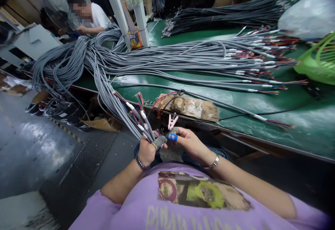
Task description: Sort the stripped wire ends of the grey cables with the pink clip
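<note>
My left hand is closed around several grey cables, whose stripped ends show white tape and thin coloured wires. A grey finger cover sits on its thumb. My right hand meets it at the fingertips, closed in a pinch; what lies between those fingers is too small to make out. Grey covering and a blue band are on its digits. Just above the right fingertips is a pink clip at the table edge. Short coloured wire ends show beside the left thumb.
A worn wooden block with wires tied to it lies at the edge of the green table. Behind it stretch many grey cables and a darker bundle. A green basket stands right. Another person sits far left.
</note>
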{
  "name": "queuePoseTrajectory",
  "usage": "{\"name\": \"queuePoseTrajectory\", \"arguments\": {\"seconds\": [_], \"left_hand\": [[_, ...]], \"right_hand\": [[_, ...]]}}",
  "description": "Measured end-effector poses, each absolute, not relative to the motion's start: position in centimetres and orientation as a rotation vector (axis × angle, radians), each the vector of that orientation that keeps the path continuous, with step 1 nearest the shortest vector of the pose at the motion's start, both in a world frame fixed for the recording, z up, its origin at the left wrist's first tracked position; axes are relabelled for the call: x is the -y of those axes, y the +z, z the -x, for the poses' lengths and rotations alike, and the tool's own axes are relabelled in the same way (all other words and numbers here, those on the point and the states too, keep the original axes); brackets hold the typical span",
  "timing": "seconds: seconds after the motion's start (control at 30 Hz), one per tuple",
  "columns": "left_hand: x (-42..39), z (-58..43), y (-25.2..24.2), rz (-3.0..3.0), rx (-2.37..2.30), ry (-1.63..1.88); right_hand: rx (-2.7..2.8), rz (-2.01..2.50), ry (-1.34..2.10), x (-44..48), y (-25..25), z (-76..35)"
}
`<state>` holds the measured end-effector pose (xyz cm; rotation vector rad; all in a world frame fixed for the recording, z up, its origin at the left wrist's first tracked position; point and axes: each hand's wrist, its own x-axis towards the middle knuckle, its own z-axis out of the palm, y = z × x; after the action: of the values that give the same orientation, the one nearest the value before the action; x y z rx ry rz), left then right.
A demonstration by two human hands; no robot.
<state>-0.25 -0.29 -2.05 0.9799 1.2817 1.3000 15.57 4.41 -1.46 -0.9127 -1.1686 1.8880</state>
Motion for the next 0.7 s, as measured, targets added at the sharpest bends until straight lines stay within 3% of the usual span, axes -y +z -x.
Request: {"name": "queuePoseTrajectory", "arguments": {"seconds": [0.2, 0.37, 0.7], "left_hand": [[0.1, 0.1, -1.9, -0.962, -1.268, 1.286], [-0.1, 0.0, -1.9, -1.045, -1.245, 1.235], [0.1, 0.2, -2.5, -0.962, -1.346, 1.216]], "right_hand": [[0.809, 0.823, 2.072, -4.9, -2.0, -15.4], [0.824, 0.709, 2.195, -4.9, -1.4, -15.0], [0.997, 0.907, 1.933, -4.6, -1.5, -14.6]]}}
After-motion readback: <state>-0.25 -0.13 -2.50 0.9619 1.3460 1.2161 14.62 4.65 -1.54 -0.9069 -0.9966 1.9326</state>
